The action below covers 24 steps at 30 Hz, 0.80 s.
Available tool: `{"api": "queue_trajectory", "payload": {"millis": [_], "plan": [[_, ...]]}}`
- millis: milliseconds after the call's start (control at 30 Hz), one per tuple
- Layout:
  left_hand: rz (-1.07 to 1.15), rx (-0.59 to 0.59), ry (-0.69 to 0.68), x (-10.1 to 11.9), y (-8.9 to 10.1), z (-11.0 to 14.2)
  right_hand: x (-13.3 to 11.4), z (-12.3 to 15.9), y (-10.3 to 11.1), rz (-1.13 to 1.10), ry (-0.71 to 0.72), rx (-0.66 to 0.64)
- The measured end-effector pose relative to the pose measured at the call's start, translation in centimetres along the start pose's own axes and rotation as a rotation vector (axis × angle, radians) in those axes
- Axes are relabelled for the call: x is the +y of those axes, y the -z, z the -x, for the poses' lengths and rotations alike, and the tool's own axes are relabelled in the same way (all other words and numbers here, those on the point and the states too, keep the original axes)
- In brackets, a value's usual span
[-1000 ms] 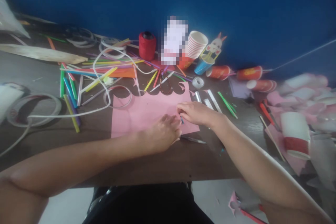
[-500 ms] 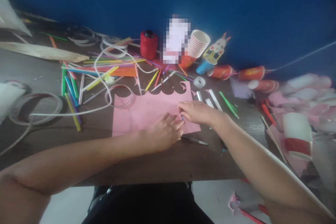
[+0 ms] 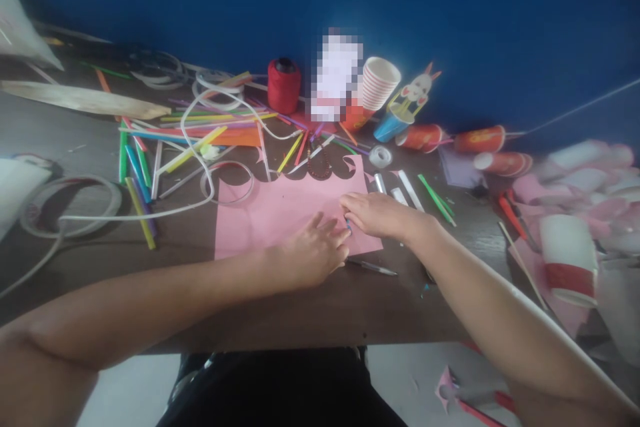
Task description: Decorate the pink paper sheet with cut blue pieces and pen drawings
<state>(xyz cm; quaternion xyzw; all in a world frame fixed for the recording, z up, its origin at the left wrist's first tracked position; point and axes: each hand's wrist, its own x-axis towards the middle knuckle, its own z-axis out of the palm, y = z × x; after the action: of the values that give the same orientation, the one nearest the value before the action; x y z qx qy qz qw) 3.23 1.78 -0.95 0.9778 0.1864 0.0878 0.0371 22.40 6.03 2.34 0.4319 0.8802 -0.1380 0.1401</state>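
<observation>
A pink sheet of paper [image 3: 280,210] with a scalloped cut-out far edge lies on the dark table [image 3: 325,307]. My left hand [image 3: 310,253] rests palm down on the sheet's near right part, fingers stretched flat. My right hand [image 3: 375,213] sits just right of it, fingertips pinched on a small blue thing [image 3: 349,225] at the paper's surface, too small to name. A thin pen-like stick [image 3: 373,268] lies on the table just below both hands.
Coloured straws [image 3: 137,173] and white tubing loops [image 3: 210,173] litter the left. A red thread spool [image 3: 283,85], stacked paper cups [image 3: 379,83], fallen red cups [image 3: 477,140] and a tape roll [image 3: 380,157] stand behind. Pink and white cups [image 3: 567,257] crowd the right edge.
My left hand's fingers have spread and flattened a little on the pink sheet. My right hand stays pinched at the same spot.
</observation>
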Motion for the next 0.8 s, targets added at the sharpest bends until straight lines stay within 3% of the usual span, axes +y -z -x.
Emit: {"api": "queue_trajectory", "payload": {"millis": [300, 800], "plan": [[-0.047, 0.004, -0.004, 0.1, -0.3, 0.2, 0.0, 0.5, -0.2, -0.036, 0.034, 0.088], [-0.020, -0.010, 0.005, 0.0, 0.1, 0.0, 0.0, -0.4, -0.1, 0.072, 0.070, 0.013]]}}
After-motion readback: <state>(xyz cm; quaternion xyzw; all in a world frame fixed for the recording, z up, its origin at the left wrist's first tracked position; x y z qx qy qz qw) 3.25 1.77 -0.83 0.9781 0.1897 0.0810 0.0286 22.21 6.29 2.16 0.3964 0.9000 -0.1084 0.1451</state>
